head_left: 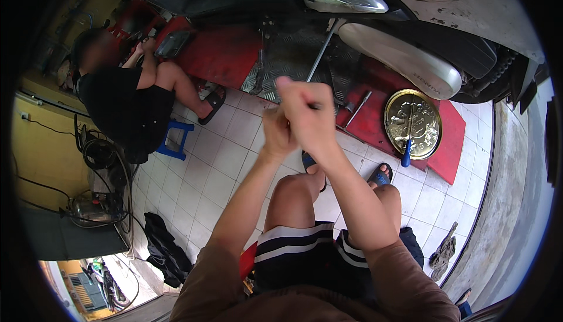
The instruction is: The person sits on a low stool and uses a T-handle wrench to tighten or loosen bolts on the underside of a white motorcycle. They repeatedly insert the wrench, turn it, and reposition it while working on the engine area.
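Both my hands are closed together in front of me, over the near edge of the red work platform (217, 58). My right hand (309, 114) is curled, overlapping my left hand (277, 131), whose fingers are partly hidden. A small dark thing shows at the right fingers, too unclear to name. Behind the right hand a long metal rod (321, 57) slants up toward the motorbike's silver muffler (404, 58); whether it reaches into my grip I cannot tell. A long-handled metal wrench (359, 110) lies on the platform, right of my hands.
A round gold tray (389, 102) on the platform's right bears a blue-handled screwdriver (406, 153). At left another person (117, 87) sits on a blue stool (176, 140), hands near red boxes. Black cloth (161, 243) and a grey rag (444, 253) lie on the tiles.
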### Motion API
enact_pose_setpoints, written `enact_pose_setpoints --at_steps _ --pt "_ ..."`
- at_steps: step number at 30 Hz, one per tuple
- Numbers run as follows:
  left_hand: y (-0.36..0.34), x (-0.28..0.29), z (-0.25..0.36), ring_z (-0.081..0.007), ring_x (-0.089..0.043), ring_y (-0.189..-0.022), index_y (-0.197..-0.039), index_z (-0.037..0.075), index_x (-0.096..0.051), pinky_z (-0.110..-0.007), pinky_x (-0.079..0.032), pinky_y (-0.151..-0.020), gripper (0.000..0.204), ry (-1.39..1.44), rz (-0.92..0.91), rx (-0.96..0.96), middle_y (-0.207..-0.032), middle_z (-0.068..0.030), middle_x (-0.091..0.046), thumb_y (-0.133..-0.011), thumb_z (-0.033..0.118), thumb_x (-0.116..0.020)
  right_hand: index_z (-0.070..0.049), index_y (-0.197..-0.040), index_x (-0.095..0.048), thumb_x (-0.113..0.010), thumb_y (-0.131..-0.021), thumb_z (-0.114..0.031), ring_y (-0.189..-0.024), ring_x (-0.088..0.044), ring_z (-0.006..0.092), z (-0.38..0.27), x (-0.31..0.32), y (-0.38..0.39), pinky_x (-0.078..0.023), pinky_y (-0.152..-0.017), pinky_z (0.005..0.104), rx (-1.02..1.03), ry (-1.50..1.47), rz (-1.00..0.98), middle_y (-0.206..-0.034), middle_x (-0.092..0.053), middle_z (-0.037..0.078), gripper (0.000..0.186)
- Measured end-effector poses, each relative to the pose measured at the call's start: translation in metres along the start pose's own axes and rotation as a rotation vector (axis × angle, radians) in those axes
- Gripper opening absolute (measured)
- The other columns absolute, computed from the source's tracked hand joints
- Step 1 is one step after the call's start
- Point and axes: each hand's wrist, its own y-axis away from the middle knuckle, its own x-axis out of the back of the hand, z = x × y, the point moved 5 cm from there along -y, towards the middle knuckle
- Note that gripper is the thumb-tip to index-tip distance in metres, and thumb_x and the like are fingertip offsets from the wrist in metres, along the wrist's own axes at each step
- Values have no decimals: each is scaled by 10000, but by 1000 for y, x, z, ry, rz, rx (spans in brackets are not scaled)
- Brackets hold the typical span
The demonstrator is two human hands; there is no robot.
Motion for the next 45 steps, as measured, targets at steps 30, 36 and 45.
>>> enact_pose_setpoints --at_steps 30,36,45 --pt "14 -29 70 -272 -566 -781 -1161 59 -575 -425 -473 -670 651 1661 390 1420 -966 -119 -649 -1013 535 -155 -45 -917 -632 -554 -986 -242 -585 -470 53 71 54 -3 -400 -502 197 -563 -622 -424 -699 -556 -2 223" --pt "12 30 41 -143 -470 -556 -1551 163 -95 -247 -395 -535 638 1047 29 961 -844 -83 -599 -1013 458 -270 8 -909 -623 -608 -959 -217 -549 -364 55 85 46 -2 -282 -493 214 -545 -570 -364 -646 -472 -26 231" --pt "47 9 29 -21 -386 -584 -1490 47 -277 -178 -288 -535 719 659 11 1022 -641 35 -432 -837 -26 -571 25 -979 -607 -562 -970 -131 -562 -401 57 76 45 -10 -320 -493 212 -527 -650 -504 -671 -512 -4 163"
